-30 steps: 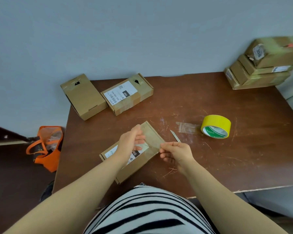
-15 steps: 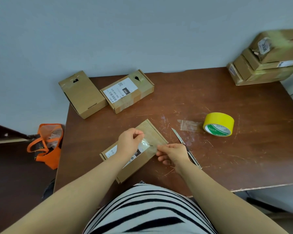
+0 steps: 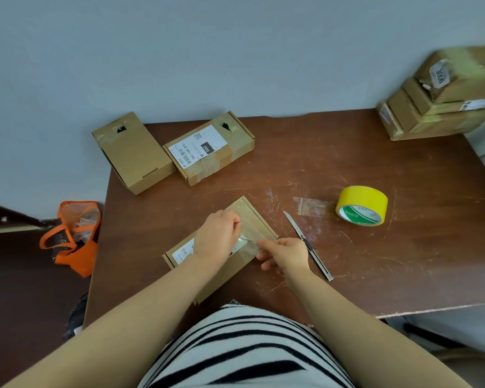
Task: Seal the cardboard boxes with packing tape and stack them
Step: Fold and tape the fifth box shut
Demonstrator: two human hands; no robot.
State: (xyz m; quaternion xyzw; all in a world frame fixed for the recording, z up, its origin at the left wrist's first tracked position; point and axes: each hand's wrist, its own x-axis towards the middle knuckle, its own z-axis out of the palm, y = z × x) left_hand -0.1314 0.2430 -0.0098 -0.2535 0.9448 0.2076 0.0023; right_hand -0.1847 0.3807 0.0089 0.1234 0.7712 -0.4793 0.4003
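A flat cardboard box (image 3: 252, 219) with a white label lies near the front of the brown table (image 3: 347, 152). My left hand (image 3: 217, 238) and my right hand (image 3: 284, 254) each pinch one end of a clear strip of tape (image 3: 248, 243) stretched over the box top. A box cutter (image 3: 305, 243) lies on the table just right of my right hand. The yellow tape roll (image 3: 361, 204) sits farther right, with a loose clear tape end (image 3: 310, 205) stuck to the table beside it. Two more boxes, one plain (image 3: 132, 152) and one labelled (image 3: 210, 148), lie at the back left.
A stack of three taped boxes (image 3: 443, 105) stands at the table's back right corner against the wall. An orange bag (image 3: 73, 236) sits on the floor left of the table. The plain box overhangs the table's left edge.
My right hand let go of the box cutter, which now lies on the table. Both hands now pinch the tape strip over the box.
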